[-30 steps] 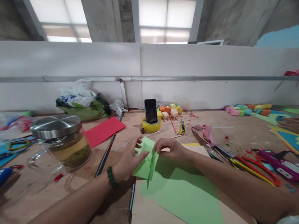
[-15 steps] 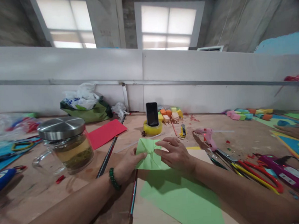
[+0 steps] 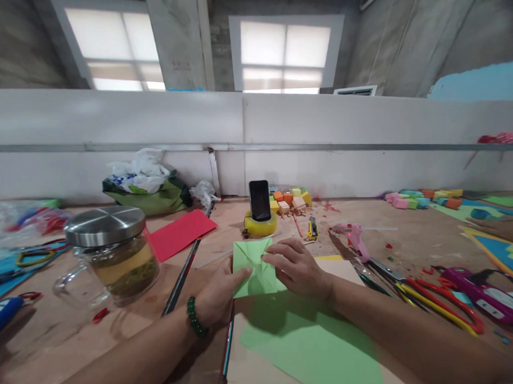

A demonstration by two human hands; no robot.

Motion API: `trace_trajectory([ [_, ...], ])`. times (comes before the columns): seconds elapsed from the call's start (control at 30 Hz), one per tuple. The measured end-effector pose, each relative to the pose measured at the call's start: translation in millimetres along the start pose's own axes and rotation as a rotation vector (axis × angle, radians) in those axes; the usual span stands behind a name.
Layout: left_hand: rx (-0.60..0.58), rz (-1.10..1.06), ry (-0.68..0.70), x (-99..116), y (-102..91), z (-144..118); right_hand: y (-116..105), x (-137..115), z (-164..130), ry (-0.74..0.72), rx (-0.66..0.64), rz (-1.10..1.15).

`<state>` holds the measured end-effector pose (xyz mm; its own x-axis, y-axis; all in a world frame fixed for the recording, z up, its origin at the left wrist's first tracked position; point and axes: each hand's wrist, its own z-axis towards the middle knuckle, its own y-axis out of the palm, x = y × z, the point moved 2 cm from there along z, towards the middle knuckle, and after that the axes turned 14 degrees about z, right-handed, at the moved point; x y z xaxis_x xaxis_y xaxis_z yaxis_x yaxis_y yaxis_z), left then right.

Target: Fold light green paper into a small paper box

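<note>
Cluttered worktable: you are pressing a folded green paper flat, just in front of the phone. Left hand and right hand are lying flat on it, fingers together. Paper is looking light, thin, creasable; best held by its edges.

Both forearms reach forward and converge; the left hand lies palm-down, fingers extended; the right hand arches, fingertips pressing down.
</note>
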<state>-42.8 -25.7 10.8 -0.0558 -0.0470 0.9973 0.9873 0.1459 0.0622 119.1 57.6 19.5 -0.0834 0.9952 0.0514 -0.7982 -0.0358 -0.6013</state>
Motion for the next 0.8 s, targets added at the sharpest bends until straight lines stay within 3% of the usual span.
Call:
trace_trajectory([
  [0.1,0.026,-0.025,-0.002,-3.9,-2.2,0.1,-1.5,2.2,0.3,0.055,0.043,-0.042],
  [0.37,-0.061,-0.064,-0.008,-1.1,-1.1,-1.5,-3.9,0.5,2.3,-0.003,0.044,-0.021],
  [0.53,-0.026,-0.103,-0.008,-4.8,-1.1,-1.1,-3.3,3.5,0.5,0.049,0.111,-0.01],
  [0.8,-0.095,-0.084,0.025,-3.8,2.9,-2.1,-3.6,3.4,-1.2,-0.07,-0.008,-0.006],
])
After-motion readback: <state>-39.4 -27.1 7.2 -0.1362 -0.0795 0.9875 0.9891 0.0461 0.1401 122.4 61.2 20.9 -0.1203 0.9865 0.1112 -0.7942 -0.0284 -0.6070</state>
